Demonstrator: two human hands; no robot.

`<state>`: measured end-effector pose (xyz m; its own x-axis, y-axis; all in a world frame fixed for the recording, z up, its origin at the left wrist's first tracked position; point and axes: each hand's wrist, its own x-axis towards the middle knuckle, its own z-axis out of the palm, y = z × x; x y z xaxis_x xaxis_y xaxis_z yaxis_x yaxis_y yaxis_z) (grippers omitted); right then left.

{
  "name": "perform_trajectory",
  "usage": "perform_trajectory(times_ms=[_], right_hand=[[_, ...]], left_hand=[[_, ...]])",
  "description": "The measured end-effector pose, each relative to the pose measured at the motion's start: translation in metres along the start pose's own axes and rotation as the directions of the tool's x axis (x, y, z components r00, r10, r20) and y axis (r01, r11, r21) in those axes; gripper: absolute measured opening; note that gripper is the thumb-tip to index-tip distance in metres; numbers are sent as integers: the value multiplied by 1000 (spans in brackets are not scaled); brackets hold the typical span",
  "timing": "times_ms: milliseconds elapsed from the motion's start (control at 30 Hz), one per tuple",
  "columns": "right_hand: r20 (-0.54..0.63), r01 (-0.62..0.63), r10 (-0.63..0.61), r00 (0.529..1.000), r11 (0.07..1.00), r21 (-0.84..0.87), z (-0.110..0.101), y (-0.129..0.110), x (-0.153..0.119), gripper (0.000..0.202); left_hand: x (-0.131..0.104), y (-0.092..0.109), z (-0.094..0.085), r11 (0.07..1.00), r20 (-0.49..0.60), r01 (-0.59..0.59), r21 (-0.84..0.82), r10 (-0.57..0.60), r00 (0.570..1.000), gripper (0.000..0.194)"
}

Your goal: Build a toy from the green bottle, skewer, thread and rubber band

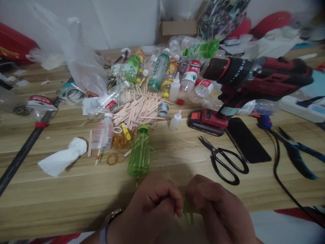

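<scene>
At the bottom centre, my left hand (pixel 154 206) and my right hand (pixel 219 210) are both closed, thumbs against curled fingers. Between them a thin yellow-green strip (pixel 188 213) hangs in a loop; it looks like a rubber band, but blur hides its exact kind. Just beyond my left hand, a green plastic bottle (pixel 139 152) with a green cap has a stick lying along it. Black-handled scissors (pixel 215 152) lie open past my right hand. A fine thread (pixel 177 157) runs over the wood between bottle and scissors.
A red cordless drill (pixel 236 81) stands at right, near a black phone (pixel 247 140) and pliers (pixel 296 149). Wooden sticks (pixel 137 110) are heaped mid-table before several plastic bottles (pixel 158 69). Rubber bands (pixel 115 158), a crumpled tissue (pixel 63 156) and a dark rod (pixel 22 156) lie left.
</scene>
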<state>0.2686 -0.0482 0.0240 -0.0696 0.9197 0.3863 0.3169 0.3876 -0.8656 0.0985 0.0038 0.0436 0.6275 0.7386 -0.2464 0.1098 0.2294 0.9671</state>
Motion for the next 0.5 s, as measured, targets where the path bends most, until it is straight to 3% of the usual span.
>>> perform_trajectory(times_ms=[100, 167, 233, 333, 433, 500], right_hand=[[-5, -44, 44, 999, 997, 56, -2, 0, -2, 19], [-8, -180, 186, 983, 963, 198, -3, 2, -3, 18], [7, -322, 348, 938, 861, 394, -3, 5, -3, 19], [85, -411, 475, 876, 644, 646, -1, 8, 2, 19], [188, -441, 505, 843, 447, 778, 1, 8, 8, 18], [223, -445, 504, 835, 377, 812, 2, 8, 10, 17]], left_hand=[[1, 2, -4, 997, 85, -60, 49, 56, 995, 20], [3, 2, -7, 999, 88, -13, 39, 10, 996, 18], [6, -1, -9, 986, 68, 134, -101, -127, 990, 10], [10, -6, -9, 835, 136, 339, -434, -311, 941, 10], [12, -9, -7, 729, 187, 361, -581, -312, 931, 15], [12, -10, -5, 735, 168, 343, -585, -304, 938, 22]])
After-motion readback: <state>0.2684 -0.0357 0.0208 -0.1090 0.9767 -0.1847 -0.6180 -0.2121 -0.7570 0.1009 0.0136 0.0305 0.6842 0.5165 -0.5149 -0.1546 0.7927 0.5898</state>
